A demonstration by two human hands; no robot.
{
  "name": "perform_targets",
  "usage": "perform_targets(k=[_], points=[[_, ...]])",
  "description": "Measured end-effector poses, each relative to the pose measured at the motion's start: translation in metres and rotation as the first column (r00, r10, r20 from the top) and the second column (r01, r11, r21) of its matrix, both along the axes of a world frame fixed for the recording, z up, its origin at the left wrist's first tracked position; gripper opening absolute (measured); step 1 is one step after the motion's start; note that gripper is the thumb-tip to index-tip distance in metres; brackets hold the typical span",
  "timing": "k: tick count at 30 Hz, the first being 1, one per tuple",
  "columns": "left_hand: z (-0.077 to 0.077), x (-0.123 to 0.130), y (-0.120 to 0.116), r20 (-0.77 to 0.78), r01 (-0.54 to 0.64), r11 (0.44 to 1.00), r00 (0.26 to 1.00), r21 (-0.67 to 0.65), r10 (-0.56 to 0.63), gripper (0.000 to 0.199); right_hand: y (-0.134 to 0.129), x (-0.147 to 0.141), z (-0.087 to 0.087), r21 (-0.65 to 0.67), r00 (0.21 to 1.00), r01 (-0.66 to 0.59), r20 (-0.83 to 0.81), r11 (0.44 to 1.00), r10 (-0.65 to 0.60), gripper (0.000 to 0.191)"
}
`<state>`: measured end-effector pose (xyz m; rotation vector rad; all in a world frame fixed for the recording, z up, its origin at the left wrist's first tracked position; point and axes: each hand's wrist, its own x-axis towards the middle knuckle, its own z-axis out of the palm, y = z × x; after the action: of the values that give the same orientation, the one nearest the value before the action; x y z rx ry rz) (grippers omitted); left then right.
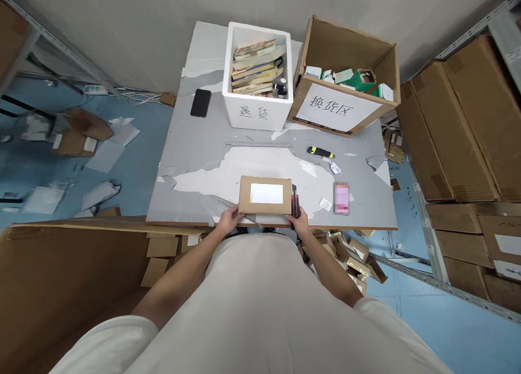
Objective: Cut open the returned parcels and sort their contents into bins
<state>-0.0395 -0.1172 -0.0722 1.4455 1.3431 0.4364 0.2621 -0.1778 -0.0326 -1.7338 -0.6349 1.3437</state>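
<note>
A small closed cardboard box (265,207) with a white label (266,193) lies at the front of the table. My left hand (230,220) has its fingers closed on the box's near left corner. At the near right corner is my right hand (300,223), closed round a red and black utility knife (295,201) that points away from me along the box's right side. This hand also appears to touch the box. Whether the blade is out is too small to tell.
At the back stand a white foam box (257,113) of packets and a large cardboard carton (301,105) holding small boxes. A phone (201,103), a yellow and black cutter (321,152) and a blurred pink item (341,198) lie on the worn table (175,146). Shelved cartons (456,140) flank the right.
</note>
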Motion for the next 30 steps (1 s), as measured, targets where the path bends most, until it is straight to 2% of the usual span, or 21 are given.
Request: perform_targets(k=[3, 8, 11, 15, 18, 21, 23, 26, 28, 30], points=[[0.013, 0.005, 0.003, 0.034, -0.040, 0.999, 0.999, 0.018, 0.040, 0.053, 0.009, -0.001, 0.009, 0.020, 1.000, 0.007, 0.022, 1.000, -0.007, 0.044], [0.050, 0.007, 0.019, -0.133, -0.067, 0.985, 0.987, 0.158, 0.088, 0.052, 0.046, 0.008, 0.040, 0.096, 0.984, -0.010, 0.180, 0.995, -0.008, 0.040], [0.062, 0.015, 0.031, -0.158, -0.084, 0.965, 0.979, 0.248, 0.126, 0.059, 0.073, 0.011, 0.048, 0.105, 0.951, -0.033, 0.308, 0.994, -0.001, 0.041], [0.061, 0.028, 0.045, -0.166, -0.142, 0.947, 0.967, 0.287, 0.195, 0.053, 0.099, 0.011, 0.042, 0.023, 0.907, -0.015, 0.422, 1.000, 0.004, 0.045], [0.057, 0.034, 0.050, -0.172, -0.178, 0.945, 0.958, 0.276, 0.231, 0.052, 0.109, 0.010, 0.038, 0.021, 0.838, -0.016, 0.546, 1.000, 0.002, 0.046], [0.055, 0.041, 0.046, -0.180, -0.193, 0.883, 0.939, 0.427, 0.292, 0.056, 0.114, 0.008, 0.038, 0.009, 0.774, -0.048, 0.632, 0.999, 0.031, 0.046], [0.055, 0.046, 0.040, -0.189, -0.060, 0.814, 0.960, 0.577, 0.205, 0.050, 0.115, 0.005, 0.041, -0.011, 0.746, -0.068, 0.664, 0.998, 0.058, 0.045], [0.052, 0.051, 0.033, -0.273, 0.244, 0.724, 0.959, 0.646, -0.079, 0.036, 0.114, 0.002, 0.049, -0.032, 0.694, -0.098, 0.715, 0.995, 0.091, 0.044], [0.048, 0.052, 0.032, -0.323, 0.330, 0.700, 0.935, 0.633, -0.149, 0.039, 0.112, 0.002, 0.058, -0.012, 0.646, -0.154, 0.755, 0.988, 0.109, 0.044], [0.043, 0.049, 0.032, -0.341, 0.352, 0.694, 0.926, 0.629, -0.160, 0.043, 0.111, 0.002, 0.071, 0.019, 0.586, -0.323, 0.789, 0.946, 0.185, 0.044]])
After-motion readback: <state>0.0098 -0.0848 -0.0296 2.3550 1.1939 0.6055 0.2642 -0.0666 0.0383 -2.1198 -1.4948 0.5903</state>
